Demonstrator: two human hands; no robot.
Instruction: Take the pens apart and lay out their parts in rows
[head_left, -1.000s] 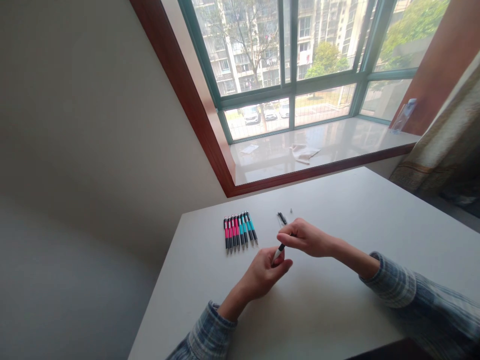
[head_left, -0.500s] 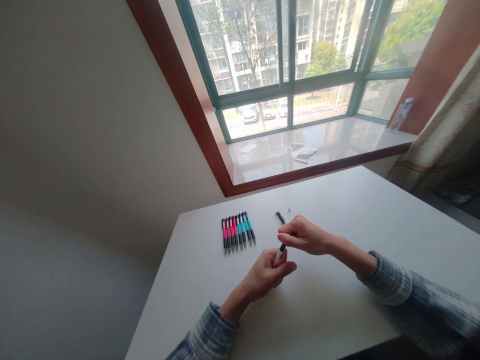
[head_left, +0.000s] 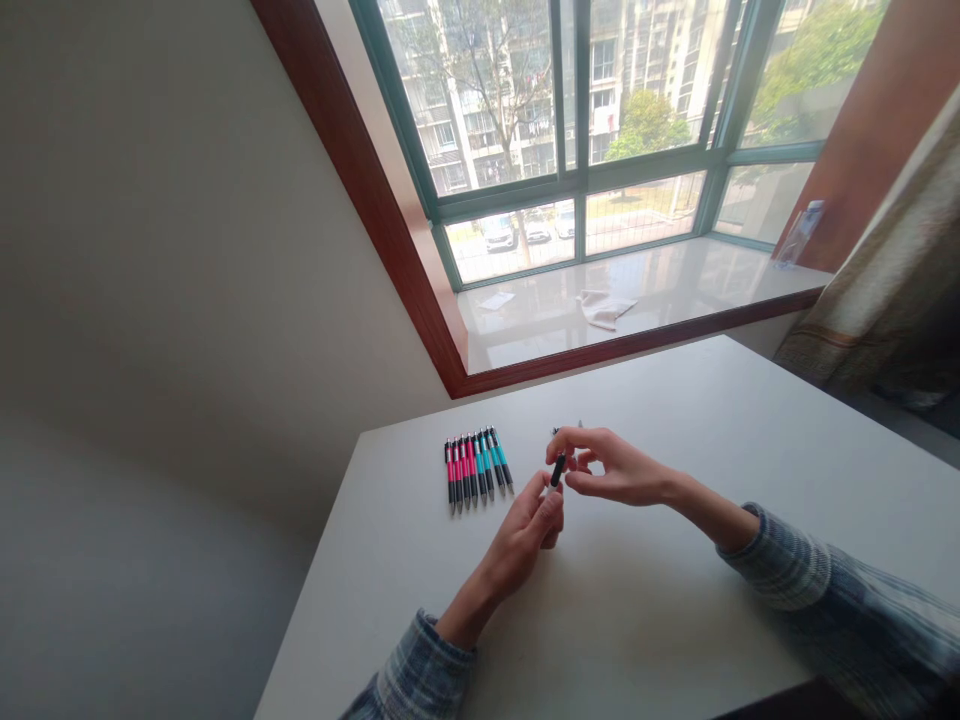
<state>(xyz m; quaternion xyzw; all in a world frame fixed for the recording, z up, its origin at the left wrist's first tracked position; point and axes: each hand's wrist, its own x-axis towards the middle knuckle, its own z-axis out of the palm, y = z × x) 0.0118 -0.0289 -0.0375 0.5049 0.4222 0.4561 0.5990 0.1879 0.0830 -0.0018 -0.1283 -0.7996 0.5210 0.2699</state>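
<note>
My left hand (head_left: 526, 525) is closed around the white part of a pen, whose black grip section (head_left: 557, 470) sticks up toward the right hand. Just beyond that black end is my right hand (head_left: 611, 465), its thumb and fingers apart around it; whether a fingertip touches the pen I cannot tell. Behind the right fingers, a small dark pen part (head_left: 555, 431) shows only in part, with a tiny grey tip piece (head_left: 580, 424) beside it. To the left lies a neat row of pens, pink-red ones (head_left: 460, 475) and teal ones (head_left: 491, 465), all with black grips pointing toward me.
The white table (head_left: 390, 570) reaches to the wall under a window. On the sill (head_left: 525, 335) are a crumpled cloth (head_left: 606, 308), a paper piece (head_left: 496, 300) and a clear bottle (head_left: 801, 235). A curtain (head_left: 862, 290) hangs at the right. A dark edge shows at bottom right.
The right hand has let go of the pen's black end, and its fingers have spread. My left hand has closed further around the pen and tilted it more upright.
</note>
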